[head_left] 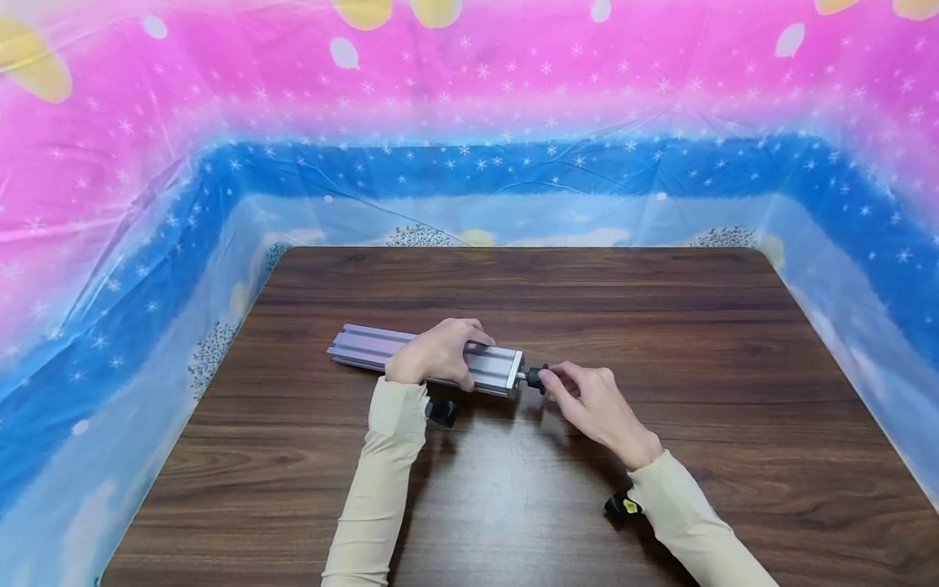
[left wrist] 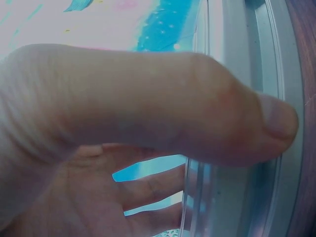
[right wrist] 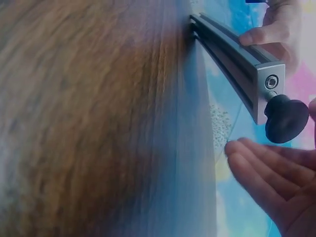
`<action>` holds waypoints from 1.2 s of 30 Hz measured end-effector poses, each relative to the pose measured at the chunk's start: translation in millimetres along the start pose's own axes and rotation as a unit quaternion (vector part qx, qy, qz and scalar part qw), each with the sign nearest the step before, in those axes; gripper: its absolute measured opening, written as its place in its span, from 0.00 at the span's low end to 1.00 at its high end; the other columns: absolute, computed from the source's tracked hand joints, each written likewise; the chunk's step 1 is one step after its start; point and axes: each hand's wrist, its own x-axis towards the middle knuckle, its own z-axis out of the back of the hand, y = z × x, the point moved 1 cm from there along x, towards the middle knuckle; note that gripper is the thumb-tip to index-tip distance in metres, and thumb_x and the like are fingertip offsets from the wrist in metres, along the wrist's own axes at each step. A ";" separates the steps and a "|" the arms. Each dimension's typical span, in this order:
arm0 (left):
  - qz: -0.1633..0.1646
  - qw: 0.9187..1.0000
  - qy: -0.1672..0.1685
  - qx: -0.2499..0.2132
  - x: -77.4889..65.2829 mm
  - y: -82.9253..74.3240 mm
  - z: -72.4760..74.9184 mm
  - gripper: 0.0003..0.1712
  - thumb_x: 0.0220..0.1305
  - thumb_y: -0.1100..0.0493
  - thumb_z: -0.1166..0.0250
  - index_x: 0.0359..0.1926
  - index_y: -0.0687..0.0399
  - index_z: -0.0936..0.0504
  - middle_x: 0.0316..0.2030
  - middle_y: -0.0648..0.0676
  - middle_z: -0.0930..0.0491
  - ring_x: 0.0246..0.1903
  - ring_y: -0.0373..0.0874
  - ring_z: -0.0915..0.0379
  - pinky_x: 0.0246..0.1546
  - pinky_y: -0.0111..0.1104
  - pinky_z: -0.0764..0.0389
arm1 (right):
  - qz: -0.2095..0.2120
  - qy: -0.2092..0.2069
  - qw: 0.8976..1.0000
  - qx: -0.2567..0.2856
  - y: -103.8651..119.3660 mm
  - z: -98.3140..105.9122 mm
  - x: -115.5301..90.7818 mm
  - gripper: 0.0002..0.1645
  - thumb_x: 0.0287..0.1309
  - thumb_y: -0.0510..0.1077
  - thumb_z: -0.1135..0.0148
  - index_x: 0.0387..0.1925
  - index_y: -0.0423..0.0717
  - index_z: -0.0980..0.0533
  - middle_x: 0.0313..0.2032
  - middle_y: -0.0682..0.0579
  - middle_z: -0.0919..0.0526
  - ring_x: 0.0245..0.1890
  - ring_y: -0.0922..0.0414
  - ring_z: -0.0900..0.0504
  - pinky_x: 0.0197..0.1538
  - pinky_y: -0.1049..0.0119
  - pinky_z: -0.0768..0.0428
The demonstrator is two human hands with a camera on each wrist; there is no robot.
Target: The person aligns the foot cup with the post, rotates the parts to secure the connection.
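A long grooved aluminium profile [head_left: 374, 344] lies slantwise over the wooden table. My left hand [head_left: 438, 352] grips it from above near its middle, and in the left wrist view the bent thumb [left wrist: 212, 108] crosses its grooved face. A black round knob [right wrist: 287, 122] on a short metal screw stands out from the profile's right end plate [right wrist: 271, 81]. At this knob, my right hand [head_left: 597, 403] has thumb and forefinger pinched together in the head view. Its other fingers [right wrist: 261, 170] are stretched out below the knob in the right wrist view.
The dark wooden table [head_left: 543, 505] fills the middle, with a printed pink and blue cloth [head_left: 513, 171] hanging around its back and sides. Black wrist cameras [head_left: 443, 412] sit under both cream sleeves [head_left: 374, 489]. Beside the screw, the end plate has a socket-head bolt [right wrist: 272, 81].
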 end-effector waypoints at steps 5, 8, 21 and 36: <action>0.003 1.000 0.000 0.001 -0.1 0.4 -0.1 0.40 0.40 0.68 0.21 0.61 0.56 0.18 0.52 0.54 0.20 0.46 0.47 0.24 0.52 0.37 0.22 | 0.054 -0.002 0.999 0.007 -1.6 3.6 -3.2 0.27 0.62 0.50 0.29 0.59 0.42 0.23 0.47 0.49 0.13 0.44 0.56 0.13 0.48 0.59 0.15; 0.007 1.000 -0.001 0.003 -0.5 0.6 0.6 0.40 0.40 0.68 0.21 0.61 0.56 0.18 0.52 0.54 0.21 0.47 0.47 0.23 0.52 0.38 0.22 | 0.118 -0.015 0.993 0.001 -2.5 4.8 -3.7 0.37 0.52 0.46 0.22 0.63 0.43 0.25 0.55 0.46 0.18 0.52 0.52 0.17 0.53 0.56 0.18; 0.008 1.000 0.002 0.005 -0.3 -0.7 -0.4 0.42 0.40 0.68 0.21 0.62 0.57 0.18 0.52 0.54 0.21 0.47 0.47 0.24 0.54 0.38 0.22 | 0.155 -0.043 0.987 -0.009 -5.7 2.0 -3.8 0.29 0.51 0.39 0.23 0.56 0.38 0.21 0.47 0.49 0.15 0.44 0.52 0.14 0.47 0.56 0.16; 0.009 1.000 0.002 0.006 -1.2 -1.9 0.4 0.42 0.39 0.68 0.20 0.62 0.56 0.18 0.51 0.54 0.21 0.46 0.46 0.24 0.53 0.37 0.22 | 0.035 -0.009 0.999 -0.003 -1.1 -1.0 -0.9 0.11 0.69 0.49 0.38 0.38 0.47 0.15 0.30 0.59 0.13 0.27 0.69 0.18 0.33 0.71 0.19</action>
